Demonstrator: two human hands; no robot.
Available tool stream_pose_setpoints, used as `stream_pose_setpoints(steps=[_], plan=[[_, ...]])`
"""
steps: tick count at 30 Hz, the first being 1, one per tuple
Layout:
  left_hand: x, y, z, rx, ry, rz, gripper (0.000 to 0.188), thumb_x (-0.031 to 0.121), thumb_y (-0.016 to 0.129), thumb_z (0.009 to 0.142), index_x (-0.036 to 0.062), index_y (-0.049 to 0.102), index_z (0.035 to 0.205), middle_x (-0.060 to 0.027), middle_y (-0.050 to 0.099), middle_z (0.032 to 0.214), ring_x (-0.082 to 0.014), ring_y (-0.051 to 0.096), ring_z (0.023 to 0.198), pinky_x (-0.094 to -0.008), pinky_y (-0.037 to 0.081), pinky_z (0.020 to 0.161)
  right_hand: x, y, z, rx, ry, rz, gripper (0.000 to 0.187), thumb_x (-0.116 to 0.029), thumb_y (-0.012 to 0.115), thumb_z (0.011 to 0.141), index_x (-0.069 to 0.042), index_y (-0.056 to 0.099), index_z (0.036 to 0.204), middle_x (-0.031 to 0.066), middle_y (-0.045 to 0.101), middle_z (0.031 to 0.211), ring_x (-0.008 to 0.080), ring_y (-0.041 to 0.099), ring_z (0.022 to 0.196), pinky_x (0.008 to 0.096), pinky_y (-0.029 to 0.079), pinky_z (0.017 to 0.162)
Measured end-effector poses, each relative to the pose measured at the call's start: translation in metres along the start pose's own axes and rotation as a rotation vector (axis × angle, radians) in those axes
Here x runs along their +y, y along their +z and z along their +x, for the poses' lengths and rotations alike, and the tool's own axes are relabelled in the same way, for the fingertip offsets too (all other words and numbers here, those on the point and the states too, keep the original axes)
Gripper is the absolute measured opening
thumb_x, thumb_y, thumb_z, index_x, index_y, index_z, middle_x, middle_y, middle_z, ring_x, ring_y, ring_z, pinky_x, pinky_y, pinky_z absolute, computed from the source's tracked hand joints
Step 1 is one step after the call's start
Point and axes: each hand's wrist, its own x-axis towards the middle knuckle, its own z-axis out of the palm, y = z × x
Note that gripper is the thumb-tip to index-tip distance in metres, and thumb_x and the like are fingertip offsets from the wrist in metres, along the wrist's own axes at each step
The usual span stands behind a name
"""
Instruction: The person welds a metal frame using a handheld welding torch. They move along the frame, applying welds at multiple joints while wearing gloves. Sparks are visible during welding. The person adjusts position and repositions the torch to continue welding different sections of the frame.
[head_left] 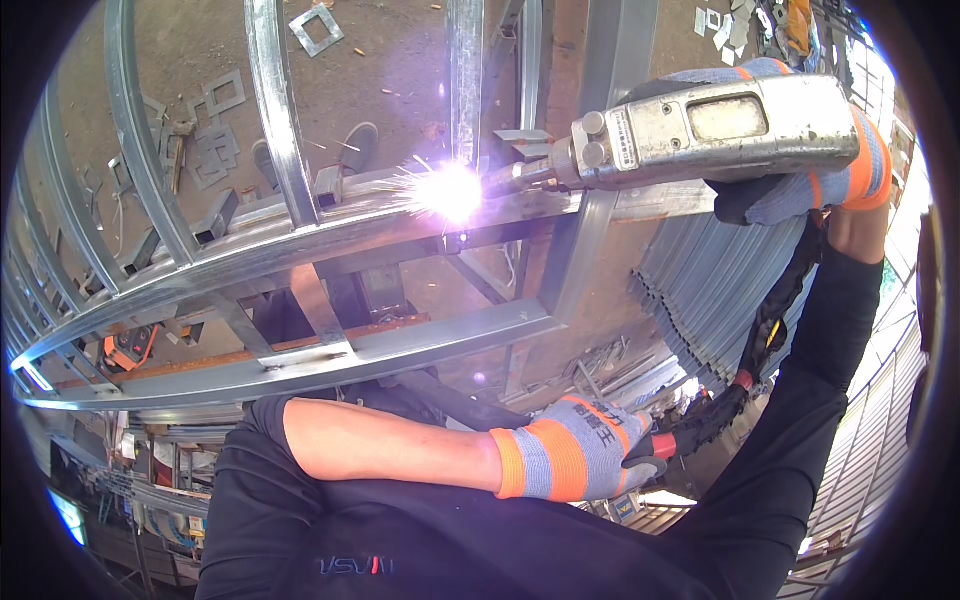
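Observation:
My right hand (805, 195), in a grey and orange glove, is closed round a scuffed metal handheld welding gun (700, 130). The gun points left, and its nozzle (525, 177) is at a bright white flare with sparks (455, 192). That flare sits where an upright square tube (467, 80) meets a long metal rail (370, 218). Lower down, my left hand (575, 450), gloved alike, has its fingers wrapped round a dark hose beside a red collar (662, 446). From there the black-sleeved hose (705, 425) runs up toward my right forearm.
Several upright bars (275, 110) rise from the rail at left. A lower frame rail (430, 342) crosses in front of me. Corrugated metal sheets (710, 280) lie at right. Square plates (316, 30) and a shoe (360, 146) are on the ground beyond; an orange-black device (130, 347) is at left.

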Motion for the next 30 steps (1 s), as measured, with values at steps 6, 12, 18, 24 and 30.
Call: stream_pose_setpoints(steps=[6,12,18,24,30], plan=[[-0.001,0.004,-0.001,0.006,-0.014,-0.005,0.057,0.059,0.056,0.101,0.0017,0.059,0.107,-0.0178,0.066,0.078,-0.0393,0.068,0.074,-0.0504,0.054,0.068,-0.003,0.003,0.002,-0.021,0.054,-0.019,0.083,-0.014,0.099,0.065,-0.001,0.065,0.14,0.0176,0.07,0.136,0.0303,0.071,0.119,0.0423,0.055,0.105],[0.0,0.013,-0.013,-0.076,-0.027,0.075,0.059,0.058,0.059,0.1,0.0003,0.06,0.113,-0.0172,0.069,0.087,-0.0388,0.069,0.085,-0.0482,0.055,0.075,0.018,0.018,-0.028,0.144,-0.101,0.171,0.074,-0.008,0.091,0.074,0.0,0.063,0.142,0.0192,0.071,0.133,0.0292,0.073,0.113,0.0401,0.059,0.093],[-0.049,0.052,-0.067,-0.25,-0.089,0.322,0.057,0.056,0.061,0.098,0.0038,0.062,0.121,-0.0187,0.072,0.099,-0.0385,0.07,0.1,-0.0475,0.055,0.083,-0.044,0.107,-0.076,0.581,0.162,0.339,0.05,0.003,0.073,0.082,0.0,0.069,0.132,0.0081,0.078,0.109,0.0094,0.065,0.079,0.0264,0.053,0.065],[-0.119,0.08,-0.146,-0.44,-0.214,0.666,0.045,0.045,0.065,0.093,0.005,0.066,0.112,-0.0183,0.073,0.1,-0.0387,0.071,0.097,-0.0476,0.055,0.084,-0.109,0.278,-0.098,1.102,0.225,0.226,0.064,0.0,0.076,0.084,0.0,0.057,0.146,0.012,0.075,0.119,0.0156,0.073,0.098,0.0303,0.059,0.084],[-0.202,0.123,-0.198,-0.633,-0.447,0.756,0.048,0.045,0.07,0.087,0.0113,0.069,0.121,-0.0165,0.073,0.117,-0.0355,0.07,0.111,-0.0506,0.053,0.093,-0.121,0.389,-0.025,1.316,0.482,-0.019,0.063,-0.011,0.076,0.083,0.004,0.058,0.141,0.0232,0.074,0.109,0.0373,0.074,0.094,0.0379,0.058,0.087]])
